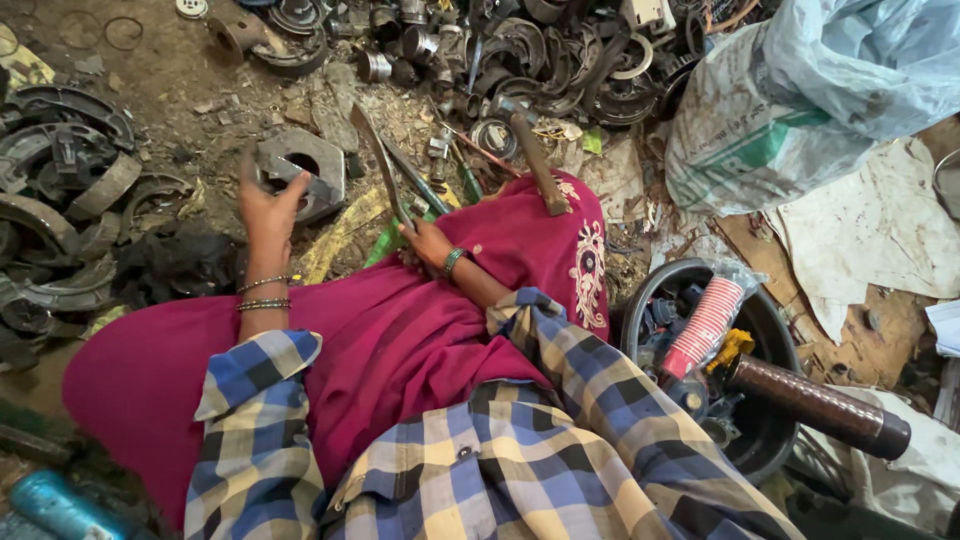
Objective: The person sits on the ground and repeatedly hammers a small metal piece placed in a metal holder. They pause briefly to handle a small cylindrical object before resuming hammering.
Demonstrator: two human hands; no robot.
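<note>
On the lap, over a magenta cloth [400,340], the right hand [428,243] is closed around the handle end of a long flat metal blade [380,165], which slants up and away toward the dirt floor [180,70]. A green bangle [453,261] sits on that wrist. Just beside the blade lie a green-handled screwdriver [466,182] and a dark thin tool; whether they touch the blade cannot be told.

The left hand [268,208] is raised with its fingers spread and loosely curled, holding nothing. Its fingertips are at the near edge of a grey metal housing with a round hole [300,165]; contact cannot be confirmed. Thin metal bangles [263,294] circle that wrist. Both forearms come out of blue, yellow and white checked sleeves [560,360].

A hammer [535,160] rests with its wooden handle on the far edge of the cloth, head toward the scrap. Curved brake shoes [70,200] are stacked to the left, well apart from the right hand. A heap of dark rings and round parts [520,50] lies beyond the hammer. To the right stand a black tub [640,310] holding a sleeve of red-striped paper cups [705,325], a brown cylinder [815,405] and a large woven sack [800,100].
</note>
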